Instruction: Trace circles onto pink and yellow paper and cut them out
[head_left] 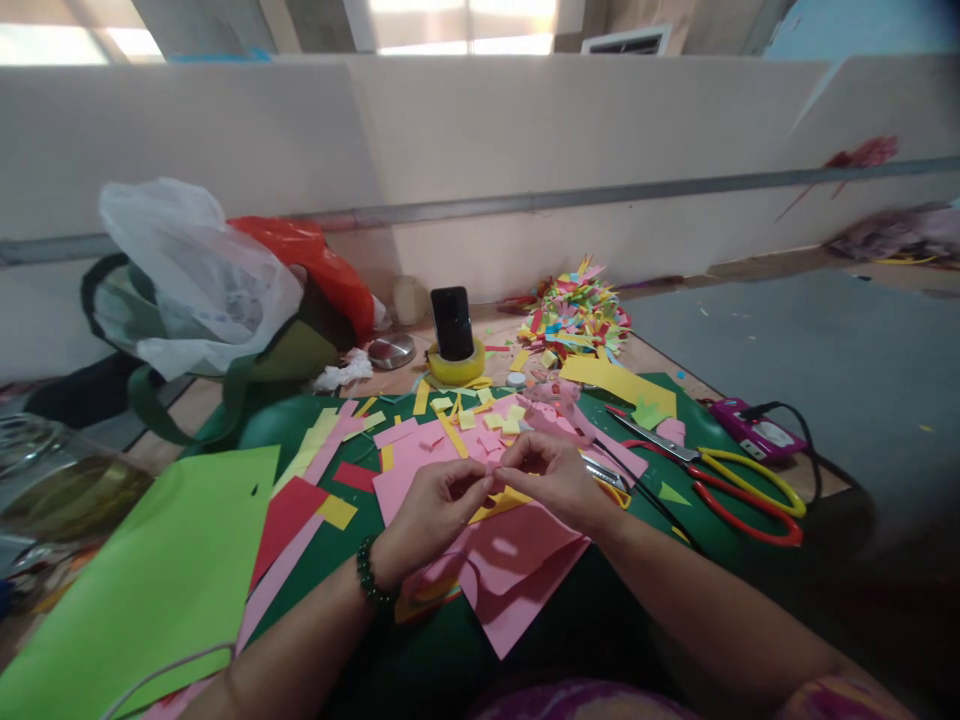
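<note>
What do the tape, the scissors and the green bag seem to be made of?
Tape: probably glossy plastic, yellow and slightly see-through. Scissors: shiny metal blades; smooth red and yellow handles, likely plastic-coated. Bag: matte, perhaps canvas, judging by its soft, bending handles.

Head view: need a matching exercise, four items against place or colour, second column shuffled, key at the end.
Column 1
1. Small pink paper piece
2. Smartphone
3. Scissors
4. Beaded bracelet

Column 2
A. One red handle, one yellow handle
B. Between the fingertips of the left hand and right hand
C. Around the left wrist
D. Propped up in the yellow tape roll

Right pairs: 1-B, 2-D, 3-A, 4-C
</note>
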